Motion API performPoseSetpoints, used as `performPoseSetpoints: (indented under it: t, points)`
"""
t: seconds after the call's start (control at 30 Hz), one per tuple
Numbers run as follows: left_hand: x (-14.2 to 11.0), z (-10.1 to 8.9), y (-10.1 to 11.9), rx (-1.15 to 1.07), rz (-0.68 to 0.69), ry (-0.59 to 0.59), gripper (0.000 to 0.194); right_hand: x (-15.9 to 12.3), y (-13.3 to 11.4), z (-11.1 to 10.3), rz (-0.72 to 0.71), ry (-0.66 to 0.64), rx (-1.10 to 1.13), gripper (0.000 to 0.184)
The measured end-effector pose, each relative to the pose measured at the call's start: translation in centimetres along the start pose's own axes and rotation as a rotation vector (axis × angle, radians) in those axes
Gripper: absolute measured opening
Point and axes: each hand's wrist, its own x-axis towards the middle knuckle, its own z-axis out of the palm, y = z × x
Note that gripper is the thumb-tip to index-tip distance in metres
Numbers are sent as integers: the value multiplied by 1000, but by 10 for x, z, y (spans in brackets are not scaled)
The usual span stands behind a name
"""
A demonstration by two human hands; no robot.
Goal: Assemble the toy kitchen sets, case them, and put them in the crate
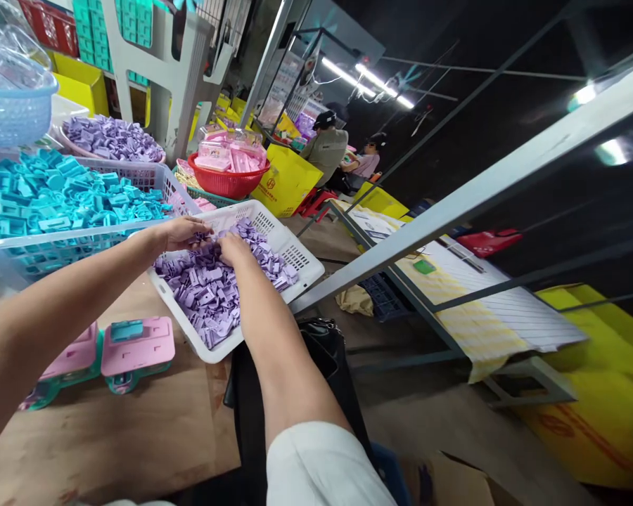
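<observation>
Both my hands reach into a white perforated basket (pixel 290 246) filled with small purple plastic parts (pixel 211 288). My left hand (pixel 186 232) rests at the basket's far left rim, fingers curled down among the parts. My right hand (pixel 236 247) is in the middle of the pile, fingers bent and partly buried. What either hand holds is hidden. On the wooden table (pixel 137 429) near my left arm lie two pink-and-teal plastic cases (pixel 137 348).
A white basket of teal parts (pixel 58 197) stands to the left, a bowl of purple parts (pixel 110 137) behind it, a red basket of pink items (pixel 226 172) beyond. A slanted grey metal rail (pixel 454 204) crosses to the right. Two people sit far back.
</observation>
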Motion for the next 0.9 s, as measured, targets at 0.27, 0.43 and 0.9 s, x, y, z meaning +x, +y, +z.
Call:
performPoseSetpoints:
  t: [0.27,0.43,0.9]
  points:
    - [-7,2,-13,217,-40,64,23,3,1,-8,40,-19,-156,30]
    - [-3,2,-16,470,-53,72,26,-1,-8,-1,-36,-91,-218,38]
    - [-6,30,-20,1205,25,-102,29,0,-21,2,46,-160,-446,38]
